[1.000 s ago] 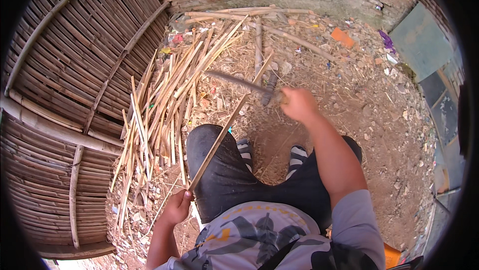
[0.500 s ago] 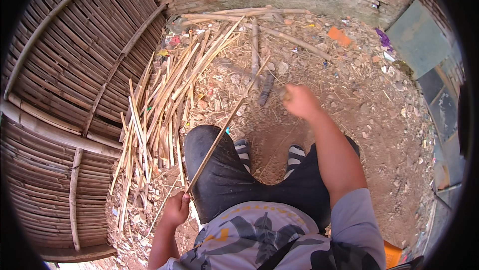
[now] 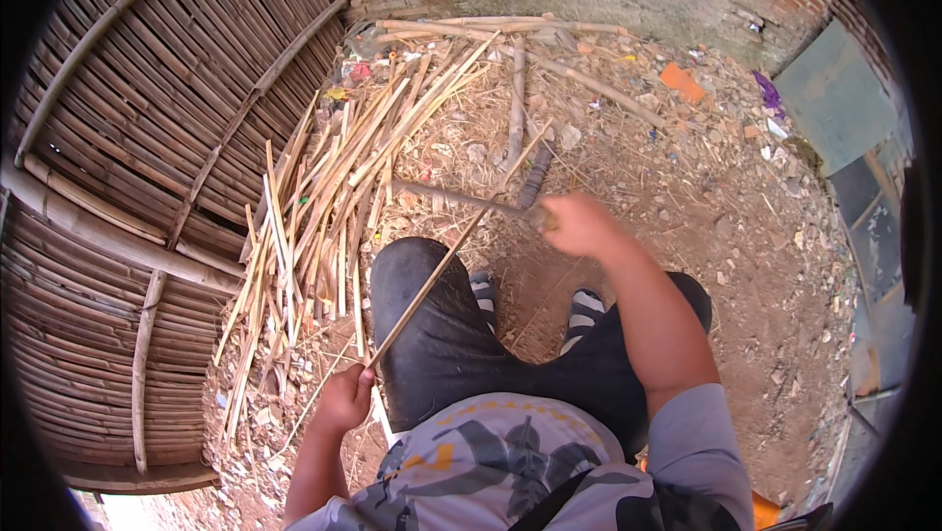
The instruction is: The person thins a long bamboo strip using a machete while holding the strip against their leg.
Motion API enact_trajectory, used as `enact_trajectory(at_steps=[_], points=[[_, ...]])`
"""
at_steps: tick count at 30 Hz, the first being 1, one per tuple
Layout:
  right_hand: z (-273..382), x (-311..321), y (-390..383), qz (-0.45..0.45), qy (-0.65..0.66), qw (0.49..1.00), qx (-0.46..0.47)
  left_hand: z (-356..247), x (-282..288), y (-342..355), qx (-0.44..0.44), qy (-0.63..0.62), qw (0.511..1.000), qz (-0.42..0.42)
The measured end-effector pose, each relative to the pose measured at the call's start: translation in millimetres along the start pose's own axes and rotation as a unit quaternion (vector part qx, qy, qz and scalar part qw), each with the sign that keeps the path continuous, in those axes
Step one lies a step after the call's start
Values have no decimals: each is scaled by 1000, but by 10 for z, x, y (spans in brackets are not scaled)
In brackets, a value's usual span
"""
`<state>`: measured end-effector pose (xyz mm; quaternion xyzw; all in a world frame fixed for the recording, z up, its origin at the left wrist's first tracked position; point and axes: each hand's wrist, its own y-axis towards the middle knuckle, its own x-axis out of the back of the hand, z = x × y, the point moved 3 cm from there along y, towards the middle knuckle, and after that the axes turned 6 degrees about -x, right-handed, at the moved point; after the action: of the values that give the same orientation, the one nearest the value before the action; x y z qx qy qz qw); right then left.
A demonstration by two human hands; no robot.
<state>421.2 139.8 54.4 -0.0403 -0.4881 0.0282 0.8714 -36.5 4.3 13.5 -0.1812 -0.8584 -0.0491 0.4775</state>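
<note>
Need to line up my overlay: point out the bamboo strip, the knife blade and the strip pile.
bamboo strip [image 3: 442, 266], head view, mid-length over the left knee.
knife blade [image 3: 456, 197], head view, middle of the blurred blade.
strip pile [image 3: 324, 207], head view, centre of the pile.

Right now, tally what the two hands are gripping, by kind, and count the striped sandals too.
Long bamboo strip, gripped by the left hand: 1
Long blade, blurred, gripped by the right hand: 1
Striped sandals: 2
Total: 4

Bright daylight, soft shadows, fisheye-bent edges, slight motion blur.
</note>
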Motion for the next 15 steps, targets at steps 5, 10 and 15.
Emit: enact_trajectory(at_steps=[5,10,15], points=[[-112,145,77,-8,2,999,-34,-63,6,5,-1,18,1000,-7],[-465,293,147,-56,109,983,-133,-71,83,2,-4,43,999,-3],[158,-38,-63,49,-31,998,27,-73,96,36,8,20,999,29]])
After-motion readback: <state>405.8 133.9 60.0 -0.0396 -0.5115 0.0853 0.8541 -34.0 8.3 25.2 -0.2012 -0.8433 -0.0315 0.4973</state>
